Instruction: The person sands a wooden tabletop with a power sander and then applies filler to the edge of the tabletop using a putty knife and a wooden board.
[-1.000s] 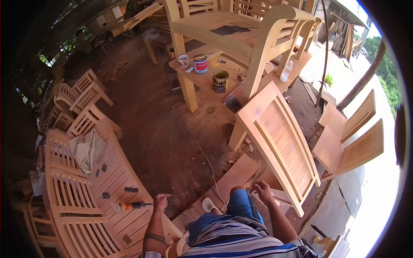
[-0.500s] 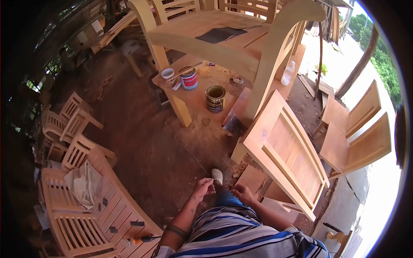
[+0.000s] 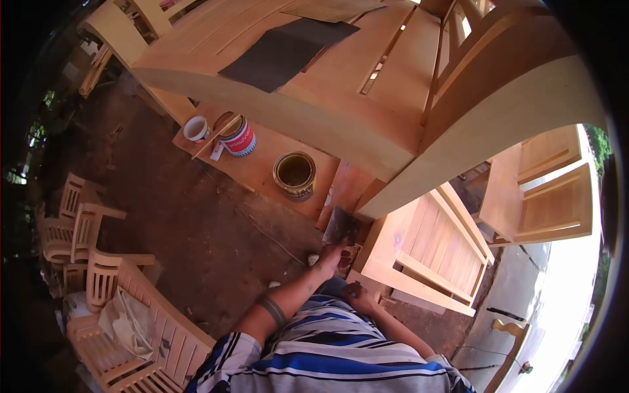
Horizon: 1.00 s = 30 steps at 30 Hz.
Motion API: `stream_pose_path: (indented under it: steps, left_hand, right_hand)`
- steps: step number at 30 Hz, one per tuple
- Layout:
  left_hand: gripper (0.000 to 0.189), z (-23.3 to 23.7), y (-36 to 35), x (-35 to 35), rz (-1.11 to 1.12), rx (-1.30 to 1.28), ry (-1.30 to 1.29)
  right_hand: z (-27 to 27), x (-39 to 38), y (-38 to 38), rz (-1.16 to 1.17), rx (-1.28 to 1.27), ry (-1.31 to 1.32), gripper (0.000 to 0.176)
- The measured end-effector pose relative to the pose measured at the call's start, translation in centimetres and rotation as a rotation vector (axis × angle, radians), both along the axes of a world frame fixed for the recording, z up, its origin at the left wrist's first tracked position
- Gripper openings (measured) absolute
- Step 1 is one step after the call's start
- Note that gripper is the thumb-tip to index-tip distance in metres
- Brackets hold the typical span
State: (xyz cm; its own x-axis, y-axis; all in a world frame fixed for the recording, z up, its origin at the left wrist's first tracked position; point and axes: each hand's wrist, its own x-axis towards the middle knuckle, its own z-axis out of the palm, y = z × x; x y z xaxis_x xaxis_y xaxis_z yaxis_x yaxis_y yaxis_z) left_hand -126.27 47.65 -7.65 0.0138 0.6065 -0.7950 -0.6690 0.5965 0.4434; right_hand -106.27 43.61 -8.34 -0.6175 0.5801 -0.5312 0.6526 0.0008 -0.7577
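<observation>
My left hand (image 3: 333, 257) is at the lower edge of a dark flat plate (image 3: 342, 226), which lies beside the bench leg; its fingertips are too small to make out. In front of my shirt, my right hand (image 3: 358, 296) is curled closed, and whatever it may hold is hidden. An open brown can (image 3: 294, 175) stands on a low wooden board (image 3: 262, 177). Farther left on that board are a red and white can (image 3: 237, 137) with a thin stick (image 3: 216, 136) across it and a white cup (image 3: 196, 129).
A large wooden bench (image 3: 275, 108) rises ahead, with dark sandpaper (image 3: 288, 56) on its seat. A wooden panel (image 3: 426, 242) leans at the right. Slatted furniture (image 3: 177, 321) with a pale cloth (image 3: 126, 321) stands at the lower left. Chairs (image 3: 550, 203) are farther right.
The view has come closer to the bench and the cans. My left hand has moved forward and right to the dark plate. My right hand stays near my body, still curled.
</observation>
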Motion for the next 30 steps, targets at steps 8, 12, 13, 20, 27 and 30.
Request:
stream_pose_path:
  steps: [8, 12, 13, 20, 27, 30]
  left_hand:
    - [0.041, -2.0, -3.7, -4.9, -0.304, 0.298, 0.560]
    - [0.030, 4.5, -7.6, -12.5, -0.475, 0.633, 1.113]
    - [0.027, 6.0, -8.4, -14.4, -0.455, 0.640, 1.145]
    - [0.023, 10.3, -11.4, -27.5, -0.235, 0.502, 1.261]
    - [0.022, 7.1, -13.1, -35.0, 0.024, 0.403, 0.953]
    - [0.016, 8.4, -12.5, -35.5, 0.113, 0.392, 0.541]
  right_hand:
    - [-3.5, -4.0, -0.8, -0.203, 0.081, -0.009, 0.034]
    - [-2.9, -7.9, 0.7, -0.487, 0.120, 0.075, 0.035]
    - [-2.9, -8.9, 0.3, -0.599, 0.112, 0.117, 0.036]
    - [0.8, -17.1, 6.2, -1.216, -0.390, 0.444, 0.055]
    - [-0.6, -19.5, 7.6, -1.516, -0.520, 0.774, 0.050]
    - [-3.6, -15.6, 5.9, -0.968, -0.012, 0.204, 0.044]
